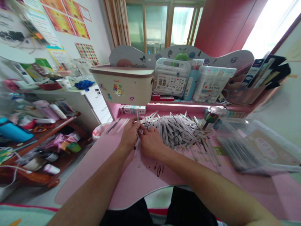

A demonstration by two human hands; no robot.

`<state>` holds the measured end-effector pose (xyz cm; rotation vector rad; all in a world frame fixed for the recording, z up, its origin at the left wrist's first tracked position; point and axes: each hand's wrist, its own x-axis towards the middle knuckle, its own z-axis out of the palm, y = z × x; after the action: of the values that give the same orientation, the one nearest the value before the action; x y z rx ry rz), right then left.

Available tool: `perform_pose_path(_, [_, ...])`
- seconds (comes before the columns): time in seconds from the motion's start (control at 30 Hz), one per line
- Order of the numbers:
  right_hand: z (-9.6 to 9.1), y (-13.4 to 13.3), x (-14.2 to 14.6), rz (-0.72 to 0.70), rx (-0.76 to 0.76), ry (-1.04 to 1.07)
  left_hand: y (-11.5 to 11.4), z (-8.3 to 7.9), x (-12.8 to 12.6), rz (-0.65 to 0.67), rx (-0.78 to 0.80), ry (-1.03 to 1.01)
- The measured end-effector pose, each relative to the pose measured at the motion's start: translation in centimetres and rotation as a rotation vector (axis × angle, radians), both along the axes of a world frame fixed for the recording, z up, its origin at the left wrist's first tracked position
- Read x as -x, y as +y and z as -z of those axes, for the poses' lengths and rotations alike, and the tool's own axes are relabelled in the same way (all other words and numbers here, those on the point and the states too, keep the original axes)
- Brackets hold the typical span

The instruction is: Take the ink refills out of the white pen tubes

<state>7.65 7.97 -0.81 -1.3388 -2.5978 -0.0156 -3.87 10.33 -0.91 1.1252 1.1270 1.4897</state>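
Note:
My left hand point(130, 133) is closed around a slim pale pen point(138, 115), whose upper end sticks up past the fingers. Close against it is my right hand point(151, 142), fingers curled in and fingertips meeting the left ones; whatever they pinch is hidden. Below the hands, another thin pale stick with a dark end point(135, 150) lies on the pink desk point(131, 185). A large heap of slim whitish pens point(175, 130), some with dark parts, spreads just right of my hands. Several separate thin pens point(114, 125) lie to the left.
An open clear plastic box point(265, 164) holding dark slim sticks stands at right. Near it is a can point(213, 116). A small carton point(132, 109) lies behind my hands. The shelf above bears a cream bin point(127, 86) and clear marker cases point(171, 77). Black smudges point(159, 170) mark the desk.

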Motion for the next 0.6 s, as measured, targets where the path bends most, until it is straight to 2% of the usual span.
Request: perform_pose_path(0.6, [-0.09, 0.17, -0.67, -0.069, 0.009, -0.026, 0.16, 0.57, 0.17, -0.001, 0.001, 0.049])
